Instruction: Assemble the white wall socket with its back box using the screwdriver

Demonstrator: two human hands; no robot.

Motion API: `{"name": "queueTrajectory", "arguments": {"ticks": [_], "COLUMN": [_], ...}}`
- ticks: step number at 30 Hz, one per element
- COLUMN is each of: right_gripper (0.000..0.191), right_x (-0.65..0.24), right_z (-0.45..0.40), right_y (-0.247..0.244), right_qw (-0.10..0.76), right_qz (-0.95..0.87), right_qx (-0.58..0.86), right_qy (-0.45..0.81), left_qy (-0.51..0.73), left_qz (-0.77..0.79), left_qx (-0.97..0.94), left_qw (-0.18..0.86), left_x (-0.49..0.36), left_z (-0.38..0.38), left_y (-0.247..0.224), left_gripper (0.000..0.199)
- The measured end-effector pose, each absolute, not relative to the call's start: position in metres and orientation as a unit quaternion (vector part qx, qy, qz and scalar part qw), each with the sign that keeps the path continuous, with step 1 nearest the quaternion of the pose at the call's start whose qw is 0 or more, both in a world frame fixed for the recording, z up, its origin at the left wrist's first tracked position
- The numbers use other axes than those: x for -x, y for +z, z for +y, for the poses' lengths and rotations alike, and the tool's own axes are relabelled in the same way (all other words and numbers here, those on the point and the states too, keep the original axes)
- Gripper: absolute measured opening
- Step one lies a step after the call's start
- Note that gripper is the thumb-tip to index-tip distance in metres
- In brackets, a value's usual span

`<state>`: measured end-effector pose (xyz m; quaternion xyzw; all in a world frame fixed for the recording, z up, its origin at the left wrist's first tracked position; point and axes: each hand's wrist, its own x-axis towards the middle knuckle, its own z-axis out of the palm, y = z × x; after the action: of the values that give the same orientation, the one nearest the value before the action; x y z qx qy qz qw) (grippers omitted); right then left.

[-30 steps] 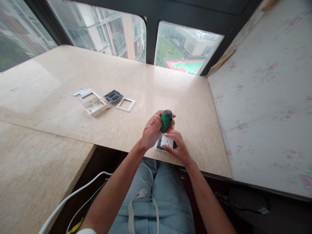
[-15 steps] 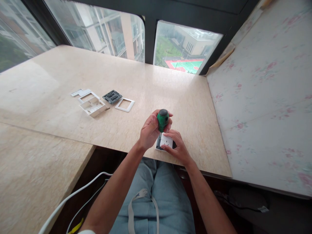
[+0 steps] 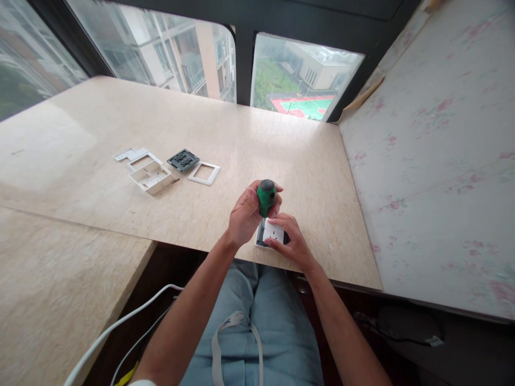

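Observation:
My left hand (image 3: 246, 214) is wrapped round the green handle of a screwdriver (image 3: 266, 197), which stands upright with its shaft pointing down. Below it, a white socket with dark edges (image 3: 273, 232) lies near the front edge of the stone counter. The shaft meets the left part of the socket; the exact tip is hard to make out. My right hand (image 3: 292, 238) grips the socket from the right, thumb and fingers on its white face, covering part of it.
Further left on the counter (image 3: 225, 134) lie an open white box (image 3: 151, 178), white frames (image 3: 204, 173), a dark grey socket part (image 3: 183, 160) and a small screw (image 3: 175, 181). Windows stand behind; a flowered wall (image 3: 434, 161) is on the right. A white cable (image 3: 116, 321) hangs lower left.
The view has shifted very slightly. Both hands keep their places on the screwdriver and the socket.

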<state>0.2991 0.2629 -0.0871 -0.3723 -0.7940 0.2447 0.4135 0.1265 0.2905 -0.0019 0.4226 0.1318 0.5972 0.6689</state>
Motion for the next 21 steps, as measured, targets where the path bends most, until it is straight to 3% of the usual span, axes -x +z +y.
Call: {"name": "queueTrajectory", "arguments": {"ticks": [21], "right_gripper": [0.043], "right_x": [-0.299], "right_z": [0.263], "right_y": [-0.089], "right_qw": [0.421], "right_qz": [-0.794], "right_qx": [0.369], "right_qy": [0.236], "left_qy": [0.626], "left_qz": [0.164], "left_qx": [-0.462], "left_qw": [0.606], "left_x": [-0.139], "left_z": [0.283], "left_y": [-0.002], "left_gripper": [0.048]}}
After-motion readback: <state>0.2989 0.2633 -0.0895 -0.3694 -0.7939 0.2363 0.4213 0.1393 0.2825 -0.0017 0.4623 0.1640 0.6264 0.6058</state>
